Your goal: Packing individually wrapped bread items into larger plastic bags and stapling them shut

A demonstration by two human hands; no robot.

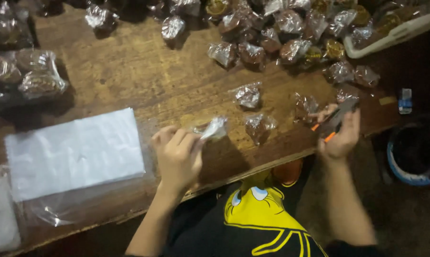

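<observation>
Item, nearest the lens: a black shirt with a yellow cartoon print (258, 214), lying below the edge of the wooden table (143, 71).

Item, far left: clear bags of wrapped sweets (36, 76), and in front of them a flat stack of white paper inside a clear plastic sleeve (74, 152), sitting just left of the left hand.

Item: the left hand (177, 154) is pinching a small clear plastic wrapper (214, 128) between thumb and fingertips, holding it just above the tabletop near the front edge. The wrapper is looking thin, crinkly, very light and probably slippery; a pinch at its bunched neck would likely serve best, since it would crush easily.

Item, just right of it: loose wrapped brown sweets (258, 124) are lying singly on the wood, with a larger heap (281, 33) spreading along the far edge.

Item: the right hand (341, 135) is curling closed around a slim dark tool with orange handles (331, 124), possibly scissors or pliers; its kind is uncertain.

Item, far right: a white tray (395, 33) and a blue-rimmed bucket (410, 157).
</observation>
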